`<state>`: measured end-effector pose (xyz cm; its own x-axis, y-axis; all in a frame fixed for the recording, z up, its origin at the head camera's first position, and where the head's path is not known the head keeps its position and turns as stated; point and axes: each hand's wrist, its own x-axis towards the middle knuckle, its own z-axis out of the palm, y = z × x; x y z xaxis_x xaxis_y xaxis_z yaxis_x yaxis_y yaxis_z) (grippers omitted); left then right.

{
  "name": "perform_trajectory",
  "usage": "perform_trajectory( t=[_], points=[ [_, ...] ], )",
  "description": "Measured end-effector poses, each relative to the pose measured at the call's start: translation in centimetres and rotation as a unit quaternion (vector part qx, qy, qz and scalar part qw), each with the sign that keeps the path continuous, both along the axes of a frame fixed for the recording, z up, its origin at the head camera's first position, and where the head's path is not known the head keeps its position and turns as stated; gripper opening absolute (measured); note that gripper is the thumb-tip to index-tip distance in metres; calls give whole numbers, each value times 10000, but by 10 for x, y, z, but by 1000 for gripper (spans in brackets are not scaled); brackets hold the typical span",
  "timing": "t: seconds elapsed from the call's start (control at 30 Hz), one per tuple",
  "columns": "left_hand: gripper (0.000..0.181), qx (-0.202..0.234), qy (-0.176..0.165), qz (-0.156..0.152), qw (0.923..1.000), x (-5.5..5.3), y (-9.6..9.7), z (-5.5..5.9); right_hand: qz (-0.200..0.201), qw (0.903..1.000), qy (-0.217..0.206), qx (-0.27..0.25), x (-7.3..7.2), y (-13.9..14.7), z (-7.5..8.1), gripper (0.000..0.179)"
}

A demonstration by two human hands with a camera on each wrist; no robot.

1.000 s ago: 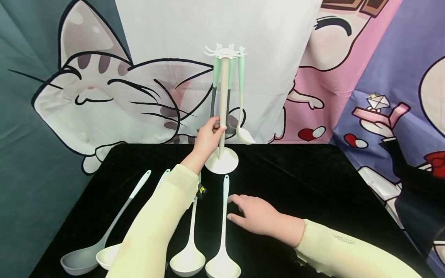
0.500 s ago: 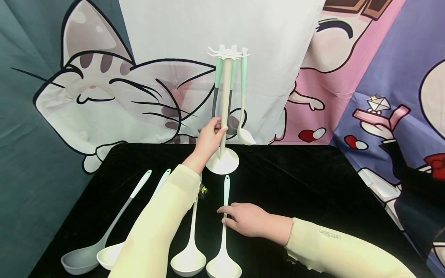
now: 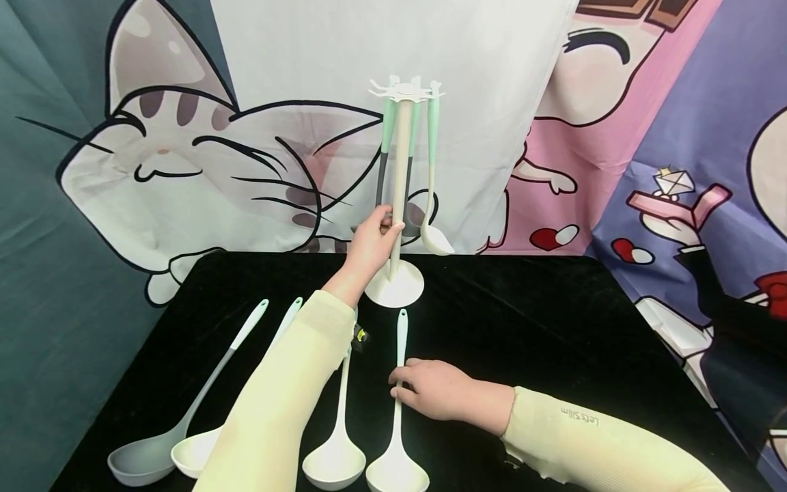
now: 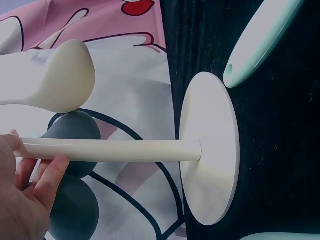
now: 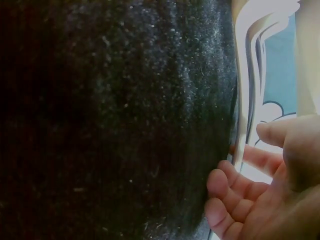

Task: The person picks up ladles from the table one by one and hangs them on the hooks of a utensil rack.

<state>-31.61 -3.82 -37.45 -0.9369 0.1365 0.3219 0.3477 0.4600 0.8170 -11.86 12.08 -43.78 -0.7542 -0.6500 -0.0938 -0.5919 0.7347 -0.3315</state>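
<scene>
Head view, left hand (image 3: 369, 242): gripping the cream, round-based, plastic-looking stand (image 3: 402, 157).
Rightmost white, round-bowled, mint-ended ladle (image 3: 396, 437): on black velvety cloth (image 3: 522, 321).
Right hand (image 3: 430, 388): just in, fingers now curled round its handle (image 3: 402, 342); ladle looks claimed!

The head view is evenly bright and rather sharp. In the left wrist view, beyond the left fingers (image 4: 52, 178), the stand (image 4: 125, 150) carries soft shade on its base. The right wrist view is dim: glare whitens the ladle (image 5: 242, 70) above the right fingers (image 5: 220, 214), and left of them the cloth (image 5: 120, 110) looks grainy.
</scene>
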Motion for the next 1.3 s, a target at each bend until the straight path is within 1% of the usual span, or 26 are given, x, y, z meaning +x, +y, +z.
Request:
perform_trajectory(
  t=[0.17, 0.3, 0.6, 0.77, 0.93, 1.07, 1.13, 1.2, 1.3],
  points=[
    [38, -5, -45, -21, 10000, 0, 0, 1, -150, 9999, -45, -32, 1, -1, 0, 18],
    [38, -29, -56, -53, 10000, 0, 0, 2, -324, 9993, -89, -169, 2, -1, 0, 21],
    [38, -47, -117, -73, 9999, 1, 1, 4, -535, 9974, 115, -468, 3, 4, -5, 28],
    [38, -26, -109, -90, 9999, 1, 0, 2, -667, 9950, 79, -743, 3, 6, -6, 23],
    [38, -3, -98, -96, 9999, 1, 0, 1, -875, 9905, -133, -1049, 2, 8, -5, 17],
    [38, -26, -97, -84, 9999, 1, -1, 1, -991, 9853, -243, -1370, 1, 9, -2, 15],
    [37, -34, -92, -78, 9999, 1, -1, 1, -1067, 9806, -314, -1612, 1, 10, -1, 14],
    [37, -37, -87, -67, 9999, 1, -1, 1, -1149, 9737, -467, -1912, 1, 11, 2, 13],
    [36, -45, -47, -42, 10000, 1, -1, 1, -1298, 9589, -837, -2382, 1, 12, 5, 13]
  ],
)
